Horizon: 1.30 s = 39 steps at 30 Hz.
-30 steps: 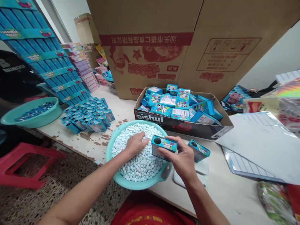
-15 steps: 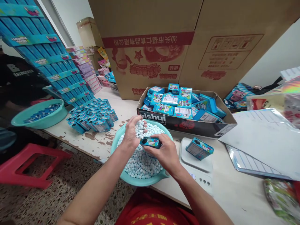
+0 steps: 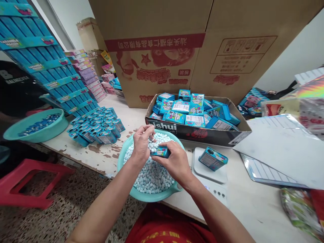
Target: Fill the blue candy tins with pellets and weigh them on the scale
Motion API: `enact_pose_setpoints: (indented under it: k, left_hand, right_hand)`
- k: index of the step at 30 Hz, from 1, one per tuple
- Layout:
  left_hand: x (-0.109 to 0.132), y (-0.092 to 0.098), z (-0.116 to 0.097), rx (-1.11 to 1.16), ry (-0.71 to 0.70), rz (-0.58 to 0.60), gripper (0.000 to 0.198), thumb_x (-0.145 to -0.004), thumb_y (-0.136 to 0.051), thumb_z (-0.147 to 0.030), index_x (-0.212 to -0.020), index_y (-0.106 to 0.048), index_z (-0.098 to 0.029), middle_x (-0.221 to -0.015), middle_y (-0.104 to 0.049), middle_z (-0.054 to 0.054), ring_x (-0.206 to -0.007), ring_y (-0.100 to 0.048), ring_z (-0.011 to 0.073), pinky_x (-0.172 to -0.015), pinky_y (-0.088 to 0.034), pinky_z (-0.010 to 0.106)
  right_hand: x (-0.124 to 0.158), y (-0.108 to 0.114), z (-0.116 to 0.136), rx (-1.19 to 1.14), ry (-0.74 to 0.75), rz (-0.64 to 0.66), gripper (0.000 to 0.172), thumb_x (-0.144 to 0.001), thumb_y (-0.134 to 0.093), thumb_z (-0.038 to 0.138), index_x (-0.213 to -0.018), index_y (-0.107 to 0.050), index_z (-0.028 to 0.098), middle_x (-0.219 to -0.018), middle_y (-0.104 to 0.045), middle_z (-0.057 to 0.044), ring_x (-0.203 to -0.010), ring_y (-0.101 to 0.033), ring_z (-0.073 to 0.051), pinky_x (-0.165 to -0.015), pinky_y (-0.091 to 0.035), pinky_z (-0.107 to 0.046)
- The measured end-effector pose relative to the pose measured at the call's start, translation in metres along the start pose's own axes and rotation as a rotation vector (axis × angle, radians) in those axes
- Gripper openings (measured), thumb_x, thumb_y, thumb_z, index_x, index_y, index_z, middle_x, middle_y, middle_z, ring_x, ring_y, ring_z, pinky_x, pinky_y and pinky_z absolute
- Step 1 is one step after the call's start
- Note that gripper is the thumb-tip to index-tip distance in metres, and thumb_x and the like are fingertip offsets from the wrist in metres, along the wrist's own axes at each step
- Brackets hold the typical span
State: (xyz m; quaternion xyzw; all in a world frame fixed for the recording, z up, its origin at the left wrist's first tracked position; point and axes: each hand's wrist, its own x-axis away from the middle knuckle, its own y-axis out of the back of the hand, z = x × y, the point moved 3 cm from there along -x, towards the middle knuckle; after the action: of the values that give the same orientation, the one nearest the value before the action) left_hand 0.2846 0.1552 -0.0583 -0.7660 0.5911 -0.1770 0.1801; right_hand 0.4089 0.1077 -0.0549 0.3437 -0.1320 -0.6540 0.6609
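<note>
Over a turquoise basin [image 3: 149, 197] full of small pale candies [image 3: 152, 177], my left hand [image 3: 142, 143] is curled round some of the candies. Its palm side tips against the top of a small blue candy box [image 3: 162, 152], and candies lie over that end of the box, hiding its opening. My right hand [image 3: 176, 160] grips this box by its sides, thumb and fingers apart across it. Just right of the basin, another blue candy box [image 3: 213, 159] stands on a white kitchen scale [image 3: 199, 175].
Behind the basin is an open carton [image 3: 215, 136] heaped with blue boxes. More blue boxes [image 3: 97, 125] stand grouped at left, beside a basin [image 3: 50, 130] of blue items and tall stacked displays [image 3: 48, 64]. Plastic sheets [image 3: 273, 145] lie right; a red stool [image 3: 32, 182] stands lower left.
My left hand has closed more and tipped over the box, bringing candies onto its top. The box stays in my right hand. The view has shifted slightly.
</note>
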Motion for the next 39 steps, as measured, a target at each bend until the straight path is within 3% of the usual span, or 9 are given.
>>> enact_pose_setpoints:
  k: [13, 19, 27, 32, 39]
  left_hand:
    - [0.004, -0.005, -0.001, -0.087, 0.045, 0.026, 0.028, -0.061, -0.076, -0.033, -0.074, -0.058, -0.016, -0.065, -0.053, -0.004, -0.053, -0.046, 0.0053, -0.046, -0.037, 0.017]
    - [0.005, -0.011, 0.0, -0.007, 0.055, 0.039, 0.028, -0.062, -0.076, -0.033, -0.071, -0.055, -0.017, -0.055, -0.047, -0.007, -0.047, -0.042, 0.0054, -0.045, -0.038, 0.018]
    - [0.005, -0.011, 0.003, -0.041, -0.026, 0.012, 0.029, -0.064, -0.076, -0.035, -0.07, -0.055, -0.017, -0.051, -0.046, -0.008, -0.041, -0.039, 0.0048, -0.043, -0.041, 0.019]
    - [0.006, -0.01, 0.008, -0.175, -0.061, 0.019, 0.025, -0.068, -0.073, -0.037, -0.072, -0.057, -0.018, -0.05, -0.045, -0.008, -0.039, -0.041, 0.0058, -0.043, -0.039, 0.02]
    - [0.006, -0.012, 0.001, -0.531, -0.21, 0.237, 0.012, -0.073, -0.067, -0.03, -0.069, -0.063, -0.019, -0.063, -0.054, -0.003, -0.057, -0.044, 0.0087, -0.054, -0.037, 0.02]
  right_hand:
    - [-0.002, 0.002, -0.008, -0.077, -0.042, -0.026, 0.033, -0.064, -0.08, 0.026, -0.093, -0.065, 0.02, -0.092, -0.065, -0.003, -0.091, -0.059, -0.024, -0.08, -0.044, -0.036]
    - [-0.002, 0.0, -0.009, -0.101, -0.035, -0.031, 0.034, -0.063, -0.08, 0.024, -0.093, -0.066, 0.021, -0.091, -0.065, -0.002, -0.089, -0.059, -0.023, -0.08, -0.044, -0.037]
    - [0.002, 0.001, -0.01, -0.072, 0.036, -0.117, 0.034, -0.063, -0.082, 0.024, -0.093, -0.066, 0.021, -0.089, -0.065, -0.002, -0.088, -0.057, -0.022, -0.078, -0.044, -0.035]
    - [0.001, -0.002, -0.008, -0.067, 0.03, -0.083, 0.03, -0.067, -0.079, 0.025, -0.094, -0.066, 0.022, -0.089, -0.064, -0.002, -0.088, -0.057, -0.022, -0.078, -0.043, -0.035]
    - [-0.003, 0.008, -0.006, -0.227, -0.147, 0.098, 0.03, -0.059, -0.08, 0.03, -0.085, -0.068, 0.02, -0.084, -0.067, 0.0, -0.078, -0.06, -0.02, -0.073, -0.045, -0.032]
